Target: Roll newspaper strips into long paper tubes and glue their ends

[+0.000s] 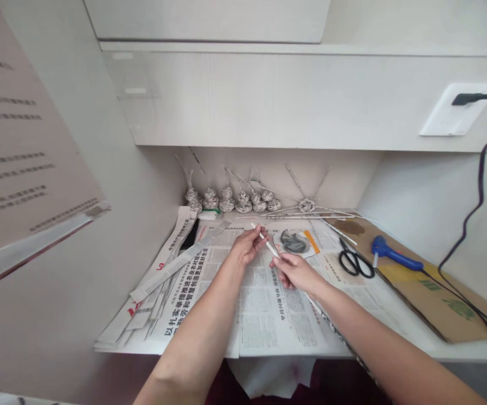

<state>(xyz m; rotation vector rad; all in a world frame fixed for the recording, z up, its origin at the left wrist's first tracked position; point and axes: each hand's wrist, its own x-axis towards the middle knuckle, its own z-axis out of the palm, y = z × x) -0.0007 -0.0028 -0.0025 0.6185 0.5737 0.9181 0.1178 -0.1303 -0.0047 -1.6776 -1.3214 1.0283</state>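
Paper stick: a slim white stick (pixel 271 246) slants across the centre of the frame, upper end to the left, above the printed newspaper (pixel 264 320) spread over the worktop (pixel 412 340).
Left hand: the left hand (pixel 247 246) is at the centre of the frame, its fingers pinching the white stick near the upper end.
Right hand: the right hand (pixel 294 271), just right of centre and lower, has its thumb and forefinger pressed together on the same stick; the other fingers curl beneath.
Lower end: a printed strip (pixel 332 325) shows beside the right forearm — whether it joins the stick cannot be told.
Step in hand: judging by the two pinches, the stick is being rolled or smoothed between the fingers.
Next move calls for: a light, even pinch from both hands, probably — enough to keep the paper tight without creasing it.
Nearby: a packet (pixel 296 243) with an orange edge lies just behind the right hand; black scissors (pixel 356 263) and a blue glue gun (pixel 396 256) lie right of centre.
Back row: small woven pieces (pixel 227 200) stand along the wall above centre, with a woven round (pixel 306 205) trailing splayed sticks to their right.
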